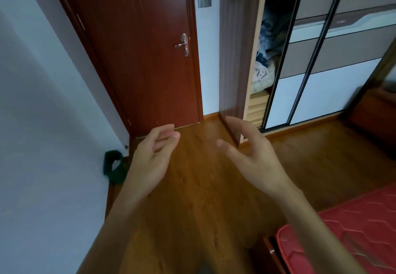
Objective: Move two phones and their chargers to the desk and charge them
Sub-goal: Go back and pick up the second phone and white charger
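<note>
Reaching forward over the wooden floor [192, 188], both hands are empty: the left hand [150, 158] is loosely curled with its fingers apart, and the right hand [250, 156] is spread, thumb pointing left, nothing between the fingers. They hang near each other but not touching, in front of a closed red-brown door [139, 59] at the far side. To the right of it stands a wardrobe [321, 70] with one sliding panel pushed aside, showing folded bedding [262, 74] inside. A red mattress [353, 231] fills the near right corner, and a dark green object [112, 164] sits on the floor by the left wall.

No phone, charger or table shows anywhere here, so the task's things must lie out of sight and the fetching looks not yet begun. By judgement, phones will be rigid, smooth and liable to slip, best gripped across the long edges; chargers are light, with limp cables best gathered up and carried by the plug block.
</note>
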The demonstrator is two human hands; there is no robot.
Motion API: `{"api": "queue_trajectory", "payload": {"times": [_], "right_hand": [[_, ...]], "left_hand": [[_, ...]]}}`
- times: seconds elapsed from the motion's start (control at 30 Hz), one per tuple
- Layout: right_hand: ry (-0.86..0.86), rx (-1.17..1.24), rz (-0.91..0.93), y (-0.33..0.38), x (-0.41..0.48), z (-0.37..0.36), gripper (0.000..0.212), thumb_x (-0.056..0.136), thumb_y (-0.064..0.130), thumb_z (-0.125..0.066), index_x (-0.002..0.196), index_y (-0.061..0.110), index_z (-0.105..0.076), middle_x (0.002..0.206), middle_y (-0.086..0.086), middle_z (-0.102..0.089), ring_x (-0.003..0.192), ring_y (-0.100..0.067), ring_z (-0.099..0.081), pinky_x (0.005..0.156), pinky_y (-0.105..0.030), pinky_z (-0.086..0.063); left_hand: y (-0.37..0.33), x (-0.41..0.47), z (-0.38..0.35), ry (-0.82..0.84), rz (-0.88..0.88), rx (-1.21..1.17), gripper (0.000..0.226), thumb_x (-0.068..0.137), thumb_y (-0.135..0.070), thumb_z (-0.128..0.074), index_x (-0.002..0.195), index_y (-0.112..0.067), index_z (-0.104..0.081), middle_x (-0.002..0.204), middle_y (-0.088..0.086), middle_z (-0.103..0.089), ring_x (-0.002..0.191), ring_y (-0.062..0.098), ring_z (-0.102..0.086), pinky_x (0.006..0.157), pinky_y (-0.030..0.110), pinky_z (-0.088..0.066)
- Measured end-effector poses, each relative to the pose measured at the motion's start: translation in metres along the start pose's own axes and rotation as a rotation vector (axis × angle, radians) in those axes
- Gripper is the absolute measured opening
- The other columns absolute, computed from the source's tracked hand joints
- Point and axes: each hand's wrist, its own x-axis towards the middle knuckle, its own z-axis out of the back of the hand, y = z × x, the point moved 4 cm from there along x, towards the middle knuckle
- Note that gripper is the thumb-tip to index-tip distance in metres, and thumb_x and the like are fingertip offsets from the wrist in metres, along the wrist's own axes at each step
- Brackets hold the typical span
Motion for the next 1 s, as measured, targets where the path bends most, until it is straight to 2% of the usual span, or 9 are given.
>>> {"api": "queue_trajectory", "payload": {"times": [0.07,0.23,0.37,0.53,0.7,0.77,0.83,0.9,1.0], "right_hand": [[-0.060,-0.002,-0.027,-0.005,0.027,0.001,0.047,0.091,0.050,-0.062,0.134,0.049,-0.043,0.112,0.059,-0.040,0.110,0.036,-0.033,0.073,0.012,-0.030],[-0.151,-0.066,-0.102,-0.029,0.083,0.009,0.050,0.093,0.044,-0.061,0.140,0.038,-0.045,0.119,0.044,-0.042,0.107,0.036,-0.035,0.071,0.012,-0.031],[-0.206,-0.144,-0.147,-0.050,0.117,0.020,0.052,0.092,0.051,-0.060,0.140,0.042,-0.044,0.138,0.029,-0.047,0.120,0.016,-0.043,0.081,0.000,-0.034],[-0.294,-0.193,-0.204,-0.094,0.156,0.049,0.053,0.091,0.054,-0.058,0.140,0.044,-0.042,0.142,0.026,-0.047,0.129,0.007,-0.042,0.094,-0.012,-0.036],[-0.369,-0.191,-0.265,-0.147,0.200,0.086,0.051,0.091,0.053,-0.059,0.139,0.043,-0.045,0.143,0.024,-0.047,0.125,0.008,-0.041,0.074,-0.003,-0.038],[-0.401,-0.181,-0.286,-0.167,0.221,0.106,0.049,0.091,0.051,-0.060,0.137,0.044,-0.045,0.144,0.022,-0.046,0.125,0.006,-0.041,0.075,-0.004,-0.038],[-0.448,-0.161,-0.318,-0.185,0.240,0.130,0.051,0.091,0.048,-0.060,0.139,0.041,-0.045,0.145,0.019,-0.046,0.129,0.002,-0.042,0.088,-0.011,-0.042],[-0.513,-0.155,-0.331,-0.201,0.257,0.158,0.054,0.092,0.045,-0.060,0.142,0.036,-0.044,0.146,0.016,-0.046,0.132,-0.003,-0.043,0.103,-0.027,-0.047],[-0.573,-0.170,-0.364,-0.225,0.277,0.200,0.054,0.093,0.042,-0.060,0.143,0.033,-0.044,0.147,0.013,-0.047,0.134,-0.005,-0.044,0.110,-0.040,-0.044]], "left_hand": [[0.000,0.040,-0.003,0.054,-0.014,-0.022,0.041,0.093,-0.055,-0.055,0.131,-0.040,-0.059,0.128,-0.019,-0.063,0.117,0.000,-0.059,0.105,0.041,-0.050],[0.005,0.122,-0.030,0.192,-0.021,-0.068,0.038,0.093,-0.053,-0.057,0.130,-0.042,-0.059,0.126,-0.021,-0.063,0.114,-0.004,-0.060,0.105,0.035,-0.050],[0.005,0.173,-0.060,0.268,-0.051,-0.097,0.036,0.094,-0.050,-0.058,0.129,-0.041,-0.059,0.126,-0.021,-0.064,0.116,-0.004,-0.060,0.105,0.035,-0.049],[0.001,0.237,-0.116,0.374,-0.068,-0.128,0.035,0.092,-0.050,-0.059,0.126,-0.041,-0.061,0.121,-0.024,-0.066,0.115,-0.004,-0.061,0.104,0.035,-0.050],[-0.008,0.299,-0.186,0.465,-0.101,-0.127,0.047,0.086,-0.055,-0.059,0.129,-0.036,-0.061,0.124,-0.020,-0.066,0.115,-0.003,-0.062,0.102,0.033,-0.051],[-0.014,0.328,-0.218,0.491,-0.108,-0.123,0.042,0.090,-0.049,-0.060,0.129,-0.034,-0.062,0.125,-0.018,-0.066,0.116,-0.001,-0.062,0.102,0.034,-0.052],[-0.025,0.357,-0.254,0.516,-0.113,-0.117,0.036,0.093,-0.043,-0.061,0.127,-0.033,-0.063,0.124,-0.017,-0.068,0.115,0.000,-0.063,0.102,0.035,-0.052],[-0.041,0.382,-0.294,0.546,-0.137,-0.121,0.034,0.093,-0.044,-0.061,0.125,-0.035,-0.064,0.122,-0.019,-0.068,0.114,-0.001,-0.063,0.102,0.035,-0.052],[-0.068,0.409,-0.355,0.615,-0.168,-0.155,0.043,0.083,-0.056,-0.059,0.122,-0.038,-0.064,0.119,-0.022,-0.068,0.111,-0.005,-0.063,0.101,0.031,-0.052]]}}
